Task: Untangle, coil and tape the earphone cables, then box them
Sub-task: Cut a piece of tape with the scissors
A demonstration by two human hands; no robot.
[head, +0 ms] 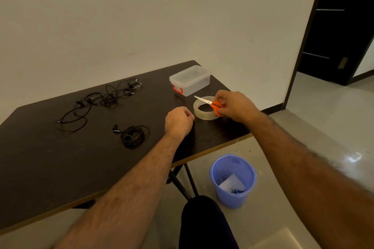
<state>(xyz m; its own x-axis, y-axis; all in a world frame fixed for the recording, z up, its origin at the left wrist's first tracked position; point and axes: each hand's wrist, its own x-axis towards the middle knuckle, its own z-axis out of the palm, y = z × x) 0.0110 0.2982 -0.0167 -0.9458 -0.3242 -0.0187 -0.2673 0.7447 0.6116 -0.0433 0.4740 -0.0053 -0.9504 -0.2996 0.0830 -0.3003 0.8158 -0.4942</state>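
Observation:
A roll of clear tape [204,111] lies on the dark table [60,168] near its right edge. My right hand [234,105] grips orange-handled scissors [210,104] over the roll, blades pointing left. My left hand [178,120] is curled just left of the roll; its fingertips seem to pinch a tape end, too clear to make out. A coiled black earphone cable [134,135] lies left of that hand. Tangled black earphones [97,103] sprawl further back on the left. A clear lidded box with red latches [190,80] stands behind the tape.
A blue plastic bin [232,180] with scraps stands on the floor below the table's right edge. My knee in dark cloth [204,222] is at the bottom. A dark door [340,26] stands open at the far right.

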